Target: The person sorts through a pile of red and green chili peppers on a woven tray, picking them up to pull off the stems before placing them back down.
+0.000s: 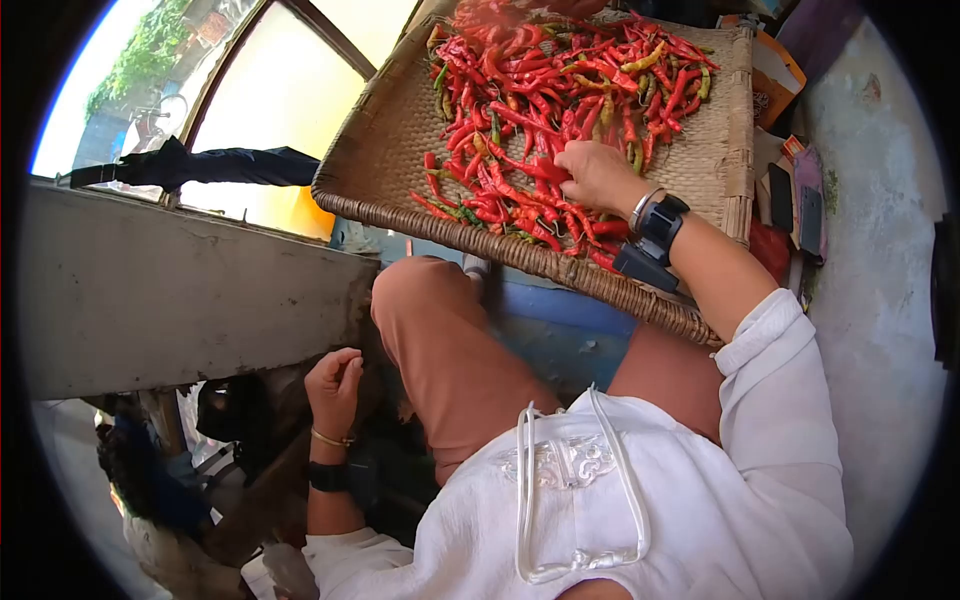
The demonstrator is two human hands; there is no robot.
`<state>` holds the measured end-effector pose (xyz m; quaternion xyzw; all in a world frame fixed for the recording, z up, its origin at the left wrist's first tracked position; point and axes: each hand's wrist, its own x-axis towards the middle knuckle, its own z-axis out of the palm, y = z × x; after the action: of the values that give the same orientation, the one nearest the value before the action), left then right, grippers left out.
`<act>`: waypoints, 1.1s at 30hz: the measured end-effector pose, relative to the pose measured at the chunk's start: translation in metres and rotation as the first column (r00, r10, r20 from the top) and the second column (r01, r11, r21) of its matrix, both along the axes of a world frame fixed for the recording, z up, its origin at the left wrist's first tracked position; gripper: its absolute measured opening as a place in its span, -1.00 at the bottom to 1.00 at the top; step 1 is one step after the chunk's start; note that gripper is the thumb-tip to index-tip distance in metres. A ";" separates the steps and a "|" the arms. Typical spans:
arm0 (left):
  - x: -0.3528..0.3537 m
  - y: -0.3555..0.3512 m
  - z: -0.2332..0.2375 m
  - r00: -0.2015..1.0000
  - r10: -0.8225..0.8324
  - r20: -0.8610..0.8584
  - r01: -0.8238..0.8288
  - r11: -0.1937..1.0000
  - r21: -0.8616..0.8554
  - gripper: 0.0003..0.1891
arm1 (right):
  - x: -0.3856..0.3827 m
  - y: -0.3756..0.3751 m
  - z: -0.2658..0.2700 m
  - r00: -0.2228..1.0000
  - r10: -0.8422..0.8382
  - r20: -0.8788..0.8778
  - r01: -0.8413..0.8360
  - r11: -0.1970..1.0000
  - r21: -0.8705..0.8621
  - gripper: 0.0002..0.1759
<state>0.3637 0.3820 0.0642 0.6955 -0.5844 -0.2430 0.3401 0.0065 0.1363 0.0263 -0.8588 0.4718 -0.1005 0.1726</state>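
Note:
Red chili peppers [520, 120], with a few green and yellowish ones among them, lie heaped in a woven wicker tray [390, 165]. My right hand [605, 180] is down in the pile, its fingers closed on a red chili pepper [545, 168]; the fingertips are partly hidden. Low on the left, beside my knee and away from the tray, my left hand [333, 387] is curled closed. The inside of its fingers is hidden, so I cannot see what it holds, if anything.
A folded dark umbrella [230, 168] lies along the window ledge at left, above a grey panel [190, 290]. My knee [425, 285] sits just below the tray's near rim. Phones [810, 215] lie to the right of the tray, beside a pale wall [880, 250].

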 end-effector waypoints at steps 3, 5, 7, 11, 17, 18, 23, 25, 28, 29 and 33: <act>0.009 0.032 -0.008 0.996 0.088 0.028 -0.090 0.989 0.119 -0.96 | 0.003 -0.004 -0.019 0.990 0.126 -0.063 -0.129 0.990 -0.048 -0.77; 0.026 0.055 -0.023 0.988 0.154 0.004 -0.150 0.958 0.245 -0.90 | 0.002 -0.006 -0.030 0.992 0.096 -0.083 -0.077 0.974 0.212 -0.77; 0.044 0.081 -0.016 0.958 0.012 0.287 -0.117 0.928 0.353 -0.87 | -0.008 0.000 -0.038 0.991 0.068 0.114 -0.085 0.985 0.150 -0.76; 0.065 0.127 0.016 0.687 -0.321 0.652 -0.321 0.671 0.669 -0.78 | -0.014 -0.008 -0.048 0.986 0.057 0.157 -0.094 0.966 0.241 -0.75; 0.074 0.181 0.061 0.531 -0.348 0.773 -0.534 0.571 0.624 -0.77 | -0.012 -0.005 -0.047 0.957 0.110 0.267 -0.161 0.971 0.177 -0.79; 0.064 0.181 0.067 0.526 -0.309 0.792 -0.569 0.564 0.598 -0.77 | -0.014 -0.010 -0.050 0.962 0.126 0.243 -0.182 0.957 0.227 -0.80; 0.041 0.199 0.066 0.568 -0.326 0.756 -0.546 0.538 0.642 -0.77 | -0.019 -0.017 -0.071 0.932 0.106 0.347 -0.204 0.944 0.261 -0.87; 0.029 0.203 0.066 0.580 -0.302 0.757 -0.565 0.520 0.640 -0.77 | -0.022 -0.021 -0.080 0.918 0.051 0.393 -0.207 0.908 0.365 -0.90; 0.024 0.209 0.082 0.638 -0.215 0.739 -0.540 0.560 0.629 -0.75 | -0.026 -0.026 -0.088 0.910 0.065 0.408 -0.243 0.883 0.402 -0.89; 0.029 0.213 0.091 0.619 -0.133 0.774 -0.593 0.568 0.571 -0.74 | -0.028 -0.028 -0.089 0.923 0.078 0.377 -0.233 0.893 0.386 -0.89; 0.079 0.264 0.123 0.655 0.154 0.740 -0.701 0.491 0.518 -0.66 | -0.031 -0.028 -0.090 0.916 0.026 0.401 -0.224 0.861 0.457 -0.89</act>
<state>0.4431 0.6456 0.1868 0.9369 -0.2880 -0.1332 -0.1468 -0.0241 0.1081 -0.0640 -0.7790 0.3812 -0.1299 0.4806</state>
